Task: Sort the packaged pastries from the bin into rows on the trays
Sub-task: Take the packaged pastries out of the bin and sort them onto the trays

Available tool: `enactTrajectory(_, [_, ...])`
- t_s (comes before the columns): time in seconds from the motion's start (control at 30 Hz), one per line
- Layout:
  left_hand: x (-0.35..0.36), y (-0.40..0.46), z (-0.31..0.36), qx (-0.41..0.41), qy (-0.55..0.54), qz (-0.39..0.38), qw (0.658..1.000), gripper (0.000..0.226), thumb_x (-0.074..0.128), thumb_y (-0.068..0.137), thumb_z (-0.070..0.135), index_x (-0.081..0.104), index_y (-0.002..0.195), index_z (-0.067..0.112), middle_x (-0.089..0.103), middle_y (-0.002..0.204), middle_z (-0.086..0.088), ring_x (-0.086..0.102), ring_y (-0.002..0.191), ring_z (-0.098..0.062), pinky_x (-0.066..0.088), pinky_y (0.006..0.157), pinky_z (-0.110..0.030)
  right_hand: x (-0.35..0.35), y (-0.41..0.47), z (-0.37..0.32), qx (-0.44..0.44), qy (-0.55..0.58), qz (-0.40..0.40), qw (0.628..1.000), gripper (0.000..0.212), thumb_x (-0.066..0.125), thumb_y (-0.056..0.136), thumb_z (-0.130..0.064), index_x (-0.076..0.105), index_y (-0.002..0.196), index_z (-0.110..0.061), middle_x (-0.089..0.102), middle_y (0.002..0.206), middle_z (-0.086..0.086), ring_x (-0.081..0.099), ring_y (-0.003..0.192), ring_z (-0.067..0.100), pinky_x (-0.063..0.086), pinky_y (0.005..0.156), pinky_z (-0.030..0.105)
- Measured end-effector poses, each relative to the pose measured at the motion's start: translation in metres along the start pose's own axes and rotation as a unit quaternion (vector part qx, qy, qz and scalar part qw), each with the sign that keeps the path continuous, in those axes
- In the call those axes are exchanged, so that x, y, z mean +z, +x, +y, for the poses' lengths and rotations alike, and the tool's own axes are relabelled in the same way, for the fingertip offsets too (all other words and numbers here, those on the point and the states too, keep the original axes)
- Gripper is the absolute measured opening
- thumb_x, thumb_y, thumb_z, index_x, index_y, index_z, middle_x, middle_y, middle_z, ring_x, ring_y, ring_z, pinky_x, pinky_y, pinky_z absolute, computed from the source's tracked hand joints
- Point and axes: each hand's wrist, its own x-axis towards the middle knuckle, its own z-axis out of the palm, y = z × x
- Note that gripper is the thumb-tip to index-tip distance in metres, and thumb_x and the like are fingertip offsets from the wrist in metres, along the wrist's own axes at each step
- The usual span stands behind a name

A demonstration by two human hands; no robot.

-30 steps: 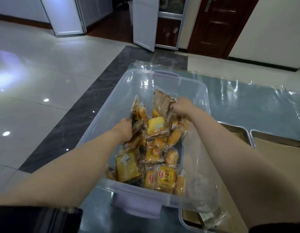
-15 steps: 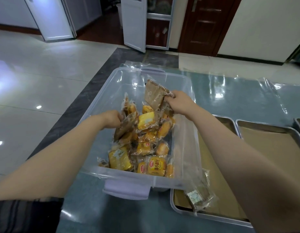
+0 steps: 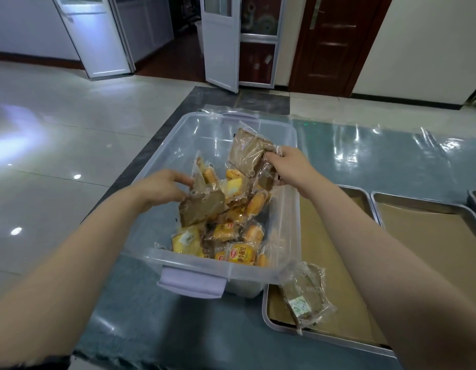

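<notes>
Both bare forearms reach forward, converging ahead. The left hand point(image 3: 162, 189) has its fingers curled rightward, with a pinching grip on a brown pack point(image 3: 202, 209). The right hand point(image 3: 287, 166), raised higher, curls its fingers in a grip on another pack point(image 3: 247, 156).

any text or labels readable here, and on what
"小面包": on the yellow bun packet at the near end of the clear bin, beside a red logo too small to read.
White sticker on the brown pastry packet lying on the near tray: print too small to read.
Other yellow packets: red logos, blurred.
The brown packets in each hand: no legible text.
</notes>
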Motion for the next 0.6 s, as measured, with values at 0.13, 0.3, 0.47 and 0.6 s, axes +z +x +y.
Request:
enactTrajectory(0.13, [0.011,-0.015,0.008,0.005,-0.06,0.045,0.997,0.043,0.063,0.083,-0.003,0.064,0.112,0.028,0.062,0.122,-0.01,0.055,0.12,-0.026,0.039,0.108,-0.042,-0.012,-0.012,0.003,0.021,0.077,-0.029,0.996,0.019,0.051,0.099,-0.029,0.064,0.091,-0.018,0.061,0.087,0.009,0.062,0.08,0.023,0.061,0.075,0.042])
enactTrajectory(0.3, [0.025,-0.033,0.03,0.017,-0.116,0.075,0.99,0.041,0.061,0.087,-0.004,0.064,0.118,0.023,0.067,0.095,-0.002,0.061,0.103,-0.017,0.039,0.092,-0.028,-0.032,-0.023,0.018,0.053,0.17,-0.033,0.983,0.029,0.055,0.097,-0.034,0.064,0.119,-0.017,0.066,0.118,0.003,0.064,0.104,0.022,0.058,0.067,0.033])
enactTrajectory(0.47, [0.042,-0.05,0.064,0.072,-0.134,0.108,0.982,0.038,0.063,0.088,-0.001,0.064,0.117,0.023,0.065,0.099,0.006,0.059,0.089,-0.001,0.039,0.073,-0.011,-0.05,-0.043,0.034,0.075,0.268,-0.038,0.96,0.027,0.055,0.098,-0.031,0.063,0.118,-0.013,0.07,0.117,0.008,0.066,0.107,0.026,0.058,0.085,0.045])
enactTrajectory(0.6, [0.062,-0.058,0.092,0.113,-0.122,0.144,0.976,0.044,0.061,0.087,-0.007,0.063,0.119,0.022,0.066,0.104,0.01,0.062,0.082,0.005,0.049,0.075,-0.012,-0.07,-0.06,0.048,0.081,0.323,-0.036,0.942,0.026,0.053,0.1,-0.026,0.062,0.12,-0.012,0.071,0.114,0.006,0.066,0.109,0.027,0.056,0.089,0.05])
